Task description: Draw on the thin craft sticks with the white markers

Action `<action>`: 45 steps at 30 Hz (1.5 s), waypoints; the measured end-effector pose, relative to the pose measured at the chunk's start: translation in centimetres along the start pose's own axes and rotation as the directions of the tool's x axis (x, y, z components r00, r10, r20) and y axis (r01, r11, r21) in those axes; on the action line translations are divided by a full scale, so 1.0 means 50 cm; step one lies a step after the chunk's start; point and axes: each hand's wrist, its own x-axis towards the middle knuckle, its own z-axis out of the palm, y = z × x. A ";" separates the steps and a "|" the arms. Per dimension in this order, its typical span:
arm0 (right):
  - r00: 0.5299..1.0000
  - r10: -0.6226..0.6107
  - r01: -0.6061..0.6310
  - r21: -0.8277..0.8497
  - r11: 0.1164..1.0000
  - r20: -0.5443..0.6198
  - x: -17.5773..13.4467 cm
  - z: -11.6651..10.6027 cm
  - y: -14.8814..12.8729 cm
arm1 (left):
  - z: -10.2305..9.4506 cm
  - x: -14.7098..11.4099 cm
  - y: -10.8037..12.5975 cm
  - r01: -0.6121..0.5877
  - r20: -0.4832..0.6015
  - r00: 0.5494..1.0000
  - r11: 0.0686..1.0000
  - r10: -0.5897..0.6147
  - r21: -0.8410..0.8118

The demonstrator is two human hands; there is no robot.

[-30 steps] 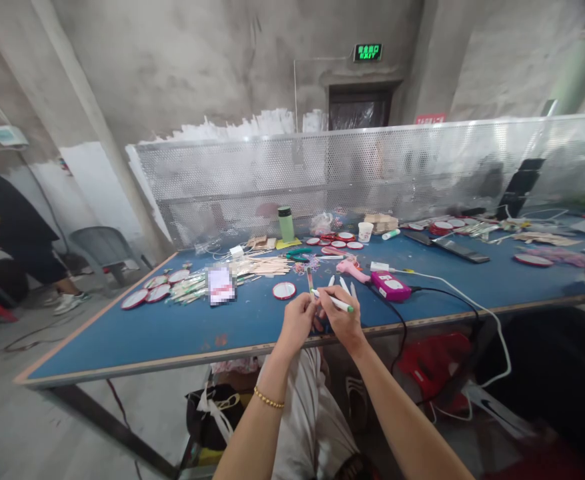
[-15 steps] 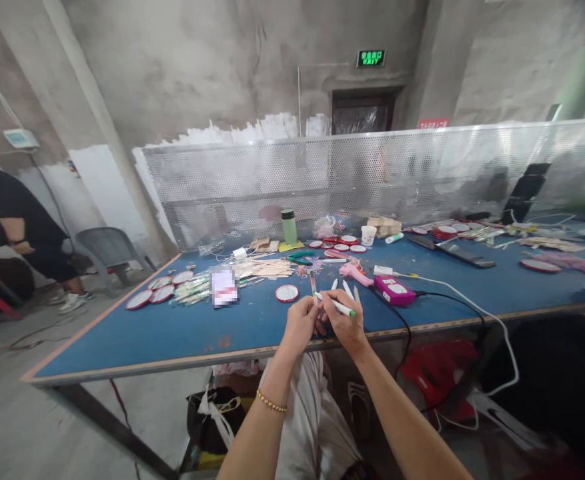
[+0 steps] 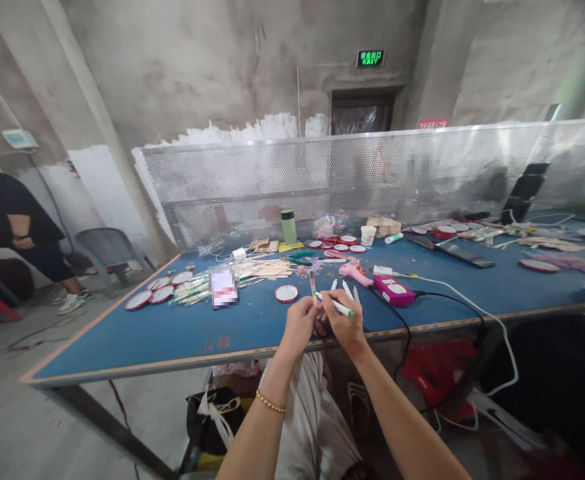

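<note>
My left hand (image 3: 301, 325) is closed on a thin flat stick (image 3: 313, 284), which stands up from the fingers and shows red and green colouring. In my right hand (image 3: 345, 327) is a white marker pen (image 3: 343, 308) with a green end, held like a writing tool. Its other end points at the stick, close to the left fingertips; whether it touches I cannot tell. Just beyond the right hand lie several white pens (image 3: 347, 291). A round white disc with a red rim (image 3: 287, 293) rests on the table to the left of the stick.
The blue table (image 3: 172, 340) carries wooden sticks (image 3: 272, 268), a blurred-out card or phone (image 3: 225, 288), green-handled pliers (image 3: 302, 256), a pink tool (image 3: 356, 273), a purple box (image 3: 393, 291) with cables, a green bottle (image 3: 289, 228) and a paper cup (image 3: 367, 235). A person (image 3: 15, 213) stands far left.
My hands stay in almost the same place, with the stick and marker pen still held. The person at the far left has shifted slightly.
</note>
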 end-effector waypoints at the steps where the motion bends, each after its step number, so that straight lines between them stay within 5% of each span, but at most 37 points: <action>1: 1.000 0.012 -0.012 0.002 1.000 -0.018 0.000 0.000 0.001 | -0.001 0.000 -0.001 0.004 0.002 1.000 1.000 -0.004 -0.004; 45: 0.996 -0.057 0.062 -0.080 0.995 0.069 -0.003 -0.007 -0.007 | 0.001 -0.001 -0.001 -0.005 -0.019 1.000 1.000 0.004 -0.018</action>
